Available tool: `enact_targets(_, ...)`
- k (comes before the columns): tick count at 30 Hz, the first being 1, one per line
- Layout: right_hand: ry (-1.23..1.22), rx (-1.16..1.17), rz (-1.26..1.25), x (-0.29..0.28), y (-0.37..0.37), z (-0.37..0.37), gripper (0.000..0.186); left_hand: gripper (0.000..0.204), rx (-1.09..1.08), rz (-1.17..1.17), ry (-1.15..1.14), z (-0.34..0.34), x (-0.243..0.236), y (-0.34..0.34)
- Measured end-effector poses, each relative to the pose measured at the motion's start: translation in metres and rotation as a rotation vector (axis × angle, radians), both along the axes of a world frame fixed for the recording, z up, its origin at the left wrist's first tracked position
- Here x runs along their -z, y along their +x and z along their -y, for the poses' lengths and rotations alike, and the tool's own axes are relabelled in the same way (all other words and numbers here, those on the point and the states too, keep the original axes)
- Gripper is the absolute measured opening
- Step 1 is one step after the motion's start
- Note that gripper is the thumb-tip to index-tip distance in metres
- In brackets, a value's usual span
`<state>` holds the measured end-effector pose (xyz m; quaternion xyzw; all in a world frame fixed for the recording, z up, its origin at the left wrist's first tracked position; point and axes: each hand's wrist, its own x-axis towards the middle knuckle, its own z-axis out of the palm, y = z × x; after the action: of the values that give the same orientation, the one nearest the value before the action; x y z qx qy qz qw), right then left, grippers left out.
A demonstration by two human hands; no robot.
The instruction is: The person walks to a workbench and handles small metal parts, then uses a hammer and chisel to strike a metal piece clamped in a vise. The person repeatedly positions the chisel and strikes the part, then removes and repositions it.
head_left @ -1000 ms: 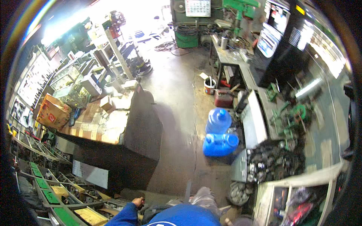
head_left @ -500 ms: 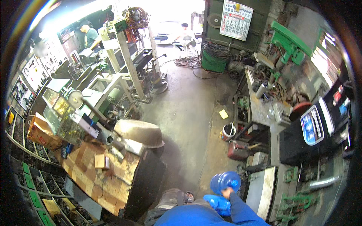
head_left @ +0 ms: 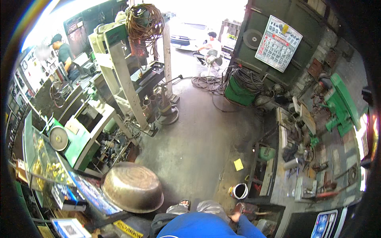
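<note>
one bucket (head_left: pixel 231 192), one yellow sheet (head_left: pixel 238 164), one upturned metal basin (head_left: pixel 133 186), one wall calendar (head_left: pixel 278 43) and one green bin (head_left: pixel 238 94) are showing. three bundles of cable or hose are lying about: one is hanging on the upright frame (head_left: pixel 168 59), one is spilling over the bin, and one is coiling on the floor (head_left: pixel 190 139). two co-workers are appearing farther off, one standing at the left in a dark green shirt (head_left: pixel 64 52), one sitting low beside a parked car (head_left: pixel 186 33).

the right hand (head_left: pixel 236 216) is hanging low at the end of a blue sleeve (head_left: pixel 249 229). its fingers are too small to read, so i cannot tell how far they are opening or whether they are gripping anything. a small brown shape (head_left: pixel 240 208) is showing right by it; i cannot tell whether they are touching. the bucket is standing on the floor just ahead of this hand, near the lower left corner of the right-hand workbench (head_left: pixel 274 178). the left hand is lying outside the view, so i cannot tell its state.

a broad lane of floor is running forward from the feet toward the bin, and the yellow sheet is lying near its right side. the workbench's left edge is bounding that lane on one side; the basin and the frame's foot are bounding it on the other.
</note>
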<state>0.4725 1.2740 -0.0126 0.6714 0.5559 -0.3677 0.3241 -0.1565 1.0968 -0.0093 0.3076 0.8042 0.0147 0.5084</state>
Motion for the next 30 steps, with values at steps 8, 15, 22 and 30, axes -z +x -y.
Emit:
enact_targets(8,-0.047,0.058,-0.131,0.062,0.035,-0.258,0.04,0.054,-0.08,-0.079,-0.092,-0.218,0.035,0.018)
enact_targets(15,0.247,-0.218,-0.291,0.057,-0.03,-0.645,0.046,0.061,-0.033,-0.27,-0.107,-0.503,0.015,0.019)
enact_targets(22,0.763,0.069,-0.664,-0.096,-0.186,-1.092,0.032,0.044,-0.096,0.002,0.375,-0.895,0.0,-0.1)
enact_targets(30,0.206,0.041,-0.326,-0.058,-0.214,-1.223,0.058,0.037,0.178,0.17,0.443,-1.282,-0.011,-0.159)
